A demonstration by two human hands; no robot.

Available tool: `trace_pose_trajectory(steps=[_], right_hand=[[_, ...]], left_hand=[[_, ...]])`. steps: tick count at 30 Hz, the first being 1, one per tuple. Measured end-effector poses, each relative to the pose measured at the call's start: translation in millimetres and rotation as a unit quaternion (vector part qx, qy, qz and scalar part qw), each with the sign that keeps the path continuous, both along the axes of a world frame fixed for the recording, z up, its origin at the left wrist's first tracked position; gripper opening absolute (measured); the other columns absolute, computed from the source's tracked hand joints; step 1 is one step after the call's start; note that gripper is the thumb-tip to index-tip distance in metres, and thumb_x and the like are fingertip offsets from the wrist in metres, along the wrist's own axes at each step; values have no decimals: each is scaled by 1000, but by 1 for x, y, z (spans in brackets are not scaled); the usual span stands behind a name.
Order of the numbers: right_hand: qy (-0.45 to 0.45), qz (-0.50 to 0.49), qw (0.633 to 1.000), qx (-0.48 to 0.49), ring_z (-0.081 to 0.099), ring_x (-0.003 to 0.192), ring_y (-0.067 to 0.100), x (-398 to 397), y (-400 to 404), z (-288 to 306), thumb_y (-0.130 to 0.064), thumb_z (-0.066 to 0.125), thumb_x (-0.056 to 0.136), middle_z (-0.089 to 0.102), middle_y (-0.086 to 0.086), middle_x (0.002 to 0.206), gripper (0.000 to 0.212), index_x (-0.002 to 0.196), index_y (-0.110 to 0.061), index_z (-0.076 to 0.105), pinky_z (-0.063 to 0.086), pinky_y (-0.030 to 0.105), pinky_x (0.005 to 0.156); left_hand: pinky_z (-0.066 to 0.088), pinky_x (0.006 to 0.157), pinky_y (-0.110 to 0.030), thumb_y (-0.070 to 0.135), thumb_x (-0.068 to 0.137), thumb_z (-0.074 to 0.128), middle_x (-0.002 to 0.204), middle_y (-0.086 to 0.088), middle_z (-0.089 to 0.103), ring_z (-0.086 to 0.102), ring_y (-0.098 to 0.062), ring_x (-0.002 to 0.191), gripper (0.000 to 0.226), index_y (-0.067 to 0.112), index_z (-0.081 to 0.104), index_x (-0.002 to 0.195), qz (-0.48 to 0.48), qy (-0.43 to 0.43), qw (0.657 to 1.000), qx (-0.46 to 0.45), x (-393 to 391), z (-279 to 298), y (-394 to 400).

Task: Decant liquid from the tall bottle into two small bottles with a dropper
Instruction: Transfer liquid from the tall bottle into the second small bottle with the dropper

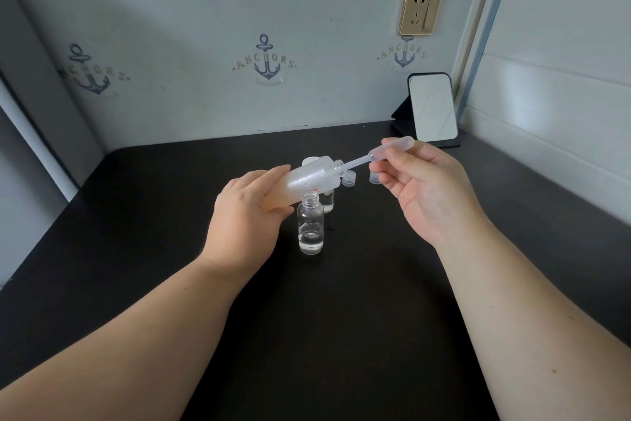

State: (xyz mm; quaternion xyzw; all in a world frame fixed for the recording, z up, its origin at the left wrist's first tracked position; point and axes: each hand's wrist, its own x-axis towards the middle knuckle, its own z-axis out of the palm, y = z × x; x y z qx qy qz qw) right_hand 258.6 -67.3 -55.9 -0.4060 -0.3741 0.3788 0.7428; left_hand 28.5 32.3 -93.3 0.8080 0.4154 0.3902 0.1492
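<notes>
Hiding second small bottle [328,202], tilted tall bottle [312,178]

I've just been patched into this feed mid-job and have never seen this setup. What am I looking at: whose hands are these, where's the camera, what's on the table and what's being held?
There is no machine here: a person works with bare hands, and the single picture comes from a camera worn on their head, looking forward and down.

The left hand holds the tall bottle tilted, its open neck pointing right. The right hand pinches a clear plastic dropper, whose tip sits in that neck.

On the black table a small glass bottle stands open with a little clear liquid at the bottom. A second small bottle is partly hidden behind it. Two small caps lie further back, and a mirror leans near the wall.
</notes>
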Motion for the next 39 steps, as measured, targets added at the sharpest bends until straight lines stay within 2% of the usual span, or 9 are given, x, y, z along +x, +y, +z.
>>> trace_pose_trajectory(steps=[4, 7, 14, 19, 22, 27, 32, 36, 39], right_hand=[[13, -7, 1000, 2, 73, 81, 19, 3, -1, 1, -20, 74, 80, 77, 5, 92, 21, 95, -5, 73, 56, 23, 73], [42, -13, 999, 10, 72, 77, 18, 5, -2, 2, -13, 70, 90, 76, 7, 91, 8, 90, -8, 76, 56, 23, 69], [150, -35, 988, 30, 70, 74, 15, 15, -4, 5, -14, 69, 93, 75, 3, 86, 17, 80, -16, 81, 55, 23, 70], [229, -75, 969, 46, 70, 72, 16, 24, -4, 4, -15, 73, 91, 74, 6, 85, 6, 93, -9, 75, 55, 24, 66], [263, -99, 958, 56, 71, 73, 17, 28, -5, 4, -12, 74, 91, 75, 6, 84, 8, 96, -6, 74, 56, 25, 67], [280, -112, 951, 65, 71, 75, 17, 30, -5, 3, -13, 74, 91, 74, 5, 82, 10, 97, -5, 73, 56, 24, 69], [304, -121, 943, 69, 73, 73, 17, 30, -6, 5, -9, 73, 90, 75, 4, 81, 6, 87, -5, 77, 56, 24, 68], [311, -118, 940, 74, 72, 73, 17, 29, -7, 6, -11, 73, 90, 73, 4, 80, 9, 95, -4, 72, 56, 24, 68], [306, -115, 942, 68, 71, 72, 17, 28, -7, 7, -12, 72, 91, 73, 3, 79, 8, 93, -4, 72, 56, 25, 67]], left_hand=[[36, 104, -33, 15, 85, 77, 127, 14, 61, 48, -16, 120, 60, 33, 59, 140, -1, -5, 1000, 4, 0, -1, 0], [39, 105, -38, 16, 85, 78, 127, 13, 62, 49, -17, 120, 60, 33, 59, 140, 0, -3, 1000, 6, -1, -1, 1], [41, 106, -39, 14, 84, 79, 126, 14, 60, 51, -18, 119, 63, 33, 58, 140, 9, -16, 1000, -1, -2, 0, 1], [44, 106, -43, 16, 86, 77, 128, 12, 60, 52, -18, 121, 63, 34, 56, 142, 16, -23, 999, -16, -3, -1, 3], [43, 103, -35, 18, 86, 77, 124, 15, 59, 52, -15, 119, 62, 36, 55, 141, 23, -41, 998, -36, -4, -1, 5], [38, 89, -23, 21, 88, 74, 110, 21, 58, 51, -5, 106, 55, 41, 57, 136, 23, -70, 995, -66, -6, 0, 4], [46, 83, -30, 25, 89, 72, 107, 18, 64, 58, -8, 100, 45, 47, 57, 124, 14, -90, 993, -80, -7, 3, 3], [53, 81, -31, 29, 88, 73, 102, 30, 63, 62, -2, 94, 43, 61, 53, 109, 17, -125, 987, -100, -8, 3, 3], [54, 81, -27, 31, 88, 76, 101, 32, 63, 63, 4, 96, 46, 59, 50, 113, 24, -154, 980, -127, -7, 1, 5]])
